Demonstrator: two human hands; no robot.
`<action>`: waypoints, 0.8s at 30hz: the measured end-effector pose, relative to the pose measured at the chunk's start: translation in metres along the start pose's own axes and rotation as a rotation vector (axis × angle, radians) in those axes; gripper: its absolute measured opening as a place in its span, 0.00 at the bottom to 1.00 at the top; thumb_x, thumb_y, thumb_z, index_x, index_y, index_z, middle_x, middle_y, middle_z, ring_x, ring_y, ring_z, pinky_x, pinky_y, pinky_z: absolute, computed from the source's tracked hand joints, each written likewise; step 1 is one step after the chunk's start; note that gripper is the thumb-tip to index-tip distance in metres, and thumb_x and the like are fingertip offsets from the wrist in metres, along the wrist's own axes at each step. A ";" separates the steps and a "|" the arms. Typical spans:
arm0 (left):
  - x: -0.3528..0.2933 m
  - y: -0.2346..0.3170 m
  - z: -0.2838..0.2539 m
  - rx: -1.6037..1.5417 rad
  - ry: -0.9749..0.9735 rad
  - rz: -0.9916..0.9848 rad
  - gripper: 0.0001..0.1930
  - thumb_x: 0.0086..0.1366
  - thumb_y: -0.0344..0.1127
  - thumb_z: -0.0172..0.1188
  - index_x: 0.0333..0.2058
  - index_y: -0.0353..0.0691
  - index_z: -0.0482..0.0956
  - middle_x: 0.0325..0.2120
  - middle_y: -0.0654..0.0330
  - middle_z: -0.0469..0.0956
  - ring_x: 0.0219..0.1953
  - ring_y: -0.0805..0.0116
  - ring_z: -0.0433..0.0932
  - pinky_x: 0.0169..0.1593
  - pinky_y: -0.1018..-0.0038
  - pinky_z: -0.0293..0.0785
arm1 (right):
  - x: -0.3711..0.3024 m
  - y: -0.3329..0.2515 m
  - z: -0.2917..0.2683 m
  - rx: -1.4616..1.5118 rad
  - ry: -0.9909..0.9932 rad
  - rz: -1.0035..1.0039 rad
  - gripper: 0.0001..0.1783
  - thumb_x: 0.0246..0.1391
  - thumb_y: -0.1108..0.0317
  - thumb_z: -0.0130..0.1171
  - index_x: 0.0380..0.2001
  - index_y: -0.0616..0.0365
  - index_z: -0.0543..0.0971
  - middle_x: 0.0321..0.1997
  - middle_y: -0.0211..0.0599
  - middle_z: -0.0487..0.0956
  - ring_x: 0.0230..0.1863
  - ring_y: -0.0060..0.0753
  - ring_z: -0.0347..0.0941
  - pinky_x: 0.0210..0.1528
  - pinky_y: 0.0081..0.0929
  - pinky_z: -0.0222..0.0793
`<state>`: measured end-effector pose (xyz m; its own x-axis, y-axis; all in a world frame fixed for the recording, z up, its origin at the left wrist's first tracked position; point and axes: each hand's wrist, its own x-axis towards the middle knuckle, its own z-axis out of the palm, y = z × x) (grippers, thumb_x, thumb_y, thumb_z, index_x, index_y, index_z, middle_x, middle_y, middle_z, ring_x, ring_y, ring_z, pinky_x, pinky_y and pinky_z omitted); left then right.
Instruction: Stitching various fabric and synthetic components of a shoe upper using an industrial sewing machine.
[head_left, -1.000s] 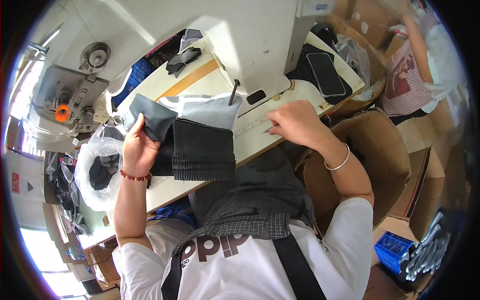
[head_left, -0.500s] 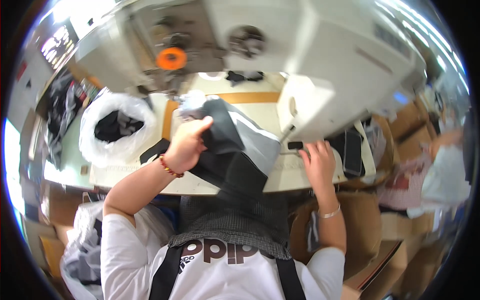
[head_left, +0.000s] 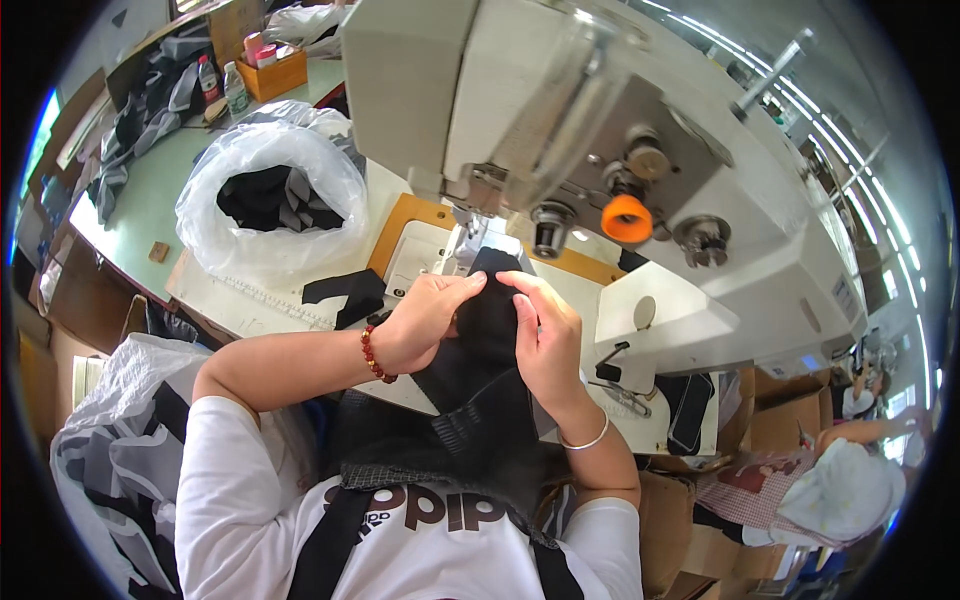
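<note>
A piece of black fabric (head_left: 485,345) hangs down from both hands over the table's front edge and onto my lap. My left hand (head_left: 425,310) pinches its upper left edge between thumb and fingers. Opposite it, my right hand (head_left: 548,340) grips the upper right edge, thumb and forefinger close to the left hand's tips. The fabric's top end lies just in front of the needle area of a white sewing machine (head_left: 480,215). Its lower folds are dark, so I cannot make out their layers.
Left of the machine stands a white plastic bag (head_left: 200,225) of black and grey fabric pieces. A black strip (head_left: 345,295) lies on the table near it. Small bottles (head_left: 236,90) and a wooden box (head_left: 275,75) sit far left. Another person (head_left: 840,490) is at the right.
My right hand has come from the table's right side to the fabric and now grips it. The fabric has been turned, its grey face no longer showing. The view has swung left.
</note>
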<state>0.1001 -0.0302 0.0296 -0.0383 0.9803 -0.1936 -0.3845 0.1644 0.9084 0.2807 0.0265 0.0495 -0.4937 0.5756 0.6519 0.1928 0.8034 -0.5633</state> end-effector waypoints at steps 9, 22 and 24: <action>0.011 0.012 -0.016 -0.196 -0.027 -0.171 0.14 0.80 0.45 0.55 0.40 0.43 0.81 0.33 0.66 0.79 0.32 0.77 0.73 0.38 0.73 0.70 | 0.027 0.008 0.004 -0.118 -0.084 -0.045 0.19 0.63 0.83 0.57 0.54 0.56 0.85 0.33 0.50 0.80 0.25 0.42 0.74 0.31 0.31 0.71; 0.000 0.042 -0.032 0.178 -0.128 -0.198 0.19 0.79 0.48 0.56 0.42 0.36 0.84 0.38 0.59 0.85 0.38 0.71 0.83 0.48 0.70 0.81 | 0.029 0.003 -0.006 -0.269 -0.207 -0.042 0.26 0.61 0.85 0.55 0.57 0.51 0.85 0.34 0.50 0.80 0.25 0.39 0.73 0.31 0.31 0.71; 0.007 0.044 -0.024 0.210 -0.119 -0.172 0.19 0.78 0.49 0.57 0.36 0.38 0.83 0.32 0.62 0.84 0.34 0.72 0.82 0.45 0.71 0.81 | 0.027 0.004 -0.009 -0.286 -0.204 -0.023 0.26 0.60 0.85 0.55 0.58 0.50 0.85 0.34 0.50 0.80 0.24 0.38 0.73 0.30 0.31 0.71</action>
<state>0.0608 -0.0189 0.0592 0.1240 0.9401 -0.3175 -0.1763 0.3357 0.9253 0.2760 0.0467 0.0697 -0.6546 0.5378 0.5313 0.3950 0.8426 -0.3661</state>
